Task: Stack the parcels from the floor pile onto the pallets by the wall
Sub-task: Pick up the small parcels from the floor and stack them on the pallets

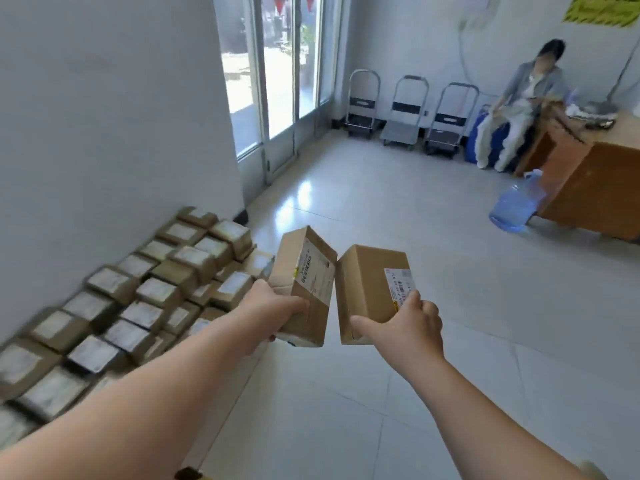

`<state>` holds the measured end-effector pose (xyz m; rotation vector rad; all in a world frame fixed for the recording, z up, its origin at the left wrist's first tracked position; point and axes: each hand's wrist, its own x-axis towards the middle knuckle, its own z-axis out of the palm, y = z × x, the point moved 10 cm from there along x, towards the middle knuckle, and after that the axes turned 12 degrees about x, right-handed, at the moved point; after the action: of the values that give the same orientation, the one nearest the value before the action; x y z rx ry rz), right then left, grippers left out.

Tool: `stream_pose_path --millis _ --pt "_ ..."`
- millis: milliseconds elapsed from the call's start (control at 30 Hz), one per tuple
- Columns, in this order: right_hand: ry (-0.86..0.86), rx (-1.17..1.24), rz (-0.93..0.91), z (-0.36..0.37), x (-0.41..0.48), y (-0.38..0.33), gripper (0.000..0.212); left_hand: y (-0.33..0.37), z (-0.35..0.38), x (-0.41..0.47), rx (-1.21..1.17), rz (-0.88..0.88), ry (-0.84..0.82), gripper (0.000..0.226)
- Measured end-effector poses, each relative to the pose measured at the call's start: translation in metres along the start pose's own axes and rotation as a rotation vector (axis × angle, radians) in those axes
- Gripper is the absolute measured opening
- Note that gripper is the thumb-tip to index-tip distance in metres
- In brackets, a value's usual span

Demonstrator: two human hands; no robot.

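- Up close, what are the hands doing? Has anything been put down yet?
- Both are busy. The left hand [277,303] is wrapped round the near end of a brown parcel [304,271] that's tilted a bit. The right hand [412,327] grips the near corner of a second parcel [367,285], thumb out along its side. Both boxes are up in the air over the floor [381,410], side by side and about touching at the top.
- So where do they go?
- Just left of them, along the wall, there are rows of stacked parcels [138,299], labels up, two layers deep in spots. It's blurry there, and I can't really make out the pallets underneath. I'd say a good chunk is done, and these two are mid-carry, not yet set down.
- How much is left?
- No idea, the floor pile isn't in shot. Further out on the right there's a blue water jug [512,209] beside a wooden bench [595,188]. Then there are three folded trolleys [398,133] and a seated person [526,95] by the far wall.
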<state>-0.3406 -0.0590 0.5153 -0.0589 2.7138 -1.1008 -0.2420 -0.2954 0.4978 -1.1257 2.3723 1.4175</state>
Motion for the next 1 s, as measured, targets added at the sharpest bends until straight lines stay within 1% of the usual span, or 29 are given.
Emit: stream_pose_path --millis 100,200,333,467,600,833,867,967,1000 --pt "-0.102 -0.043 -0.091 0.067 -0.008 -0.061 0.119 -0.055 -0.071 0.002 -0.085 -0.081 0.105 0.052" --pt "-0.192 -0.092 -0.160 0.125 -0.015 -0.110 0.119 -0.109 -0.125 0.002 -0.132 -0.178 0.193 0.064" --pt "-0.316 -0.148 -0.264 0.196 -0.022 -0.167 0.121 -0.176 -0.180 0.001 -0.245 -0.311 0.307 0.056" --pt "-0.417 -0.193 -0.326 0.251 -0.022 -0.198 0.125 -0.225 -0.209 -0.002 -0.362 -0.415 0.384 0.049" --pt "-0.530 -0.265 -0.403 0.312 -0.010 -0.223 0.126 -0.266 -0.216 0.010 -0.455 -0.546 0.435 0.049" --pt "-0.717 -0.404 -0.540 0.413 0.031 -0.255 0.127 -0.315 -0.192 0.062 -0.719 -0.745 0.542 0.046" --pt "-0.731 -0.425 -0.556 0.427 0.038 -0.255 0.127 -0.322 -0.186 0.071 -0.748 -0.772 0.558 0.048" --pt "-0.767 -0.483 -0.564 0.468 0.056 -0.248 0.128 -0.346 -0.163 0.101 -0.836 -0.865 0.595 0.064" --pt "-0.779 -0.497 -0.559 0.483 0.062 -0.243 0.127 -0.355 -0.153 0.113 -0.874 -0.888 0.601 0.065"
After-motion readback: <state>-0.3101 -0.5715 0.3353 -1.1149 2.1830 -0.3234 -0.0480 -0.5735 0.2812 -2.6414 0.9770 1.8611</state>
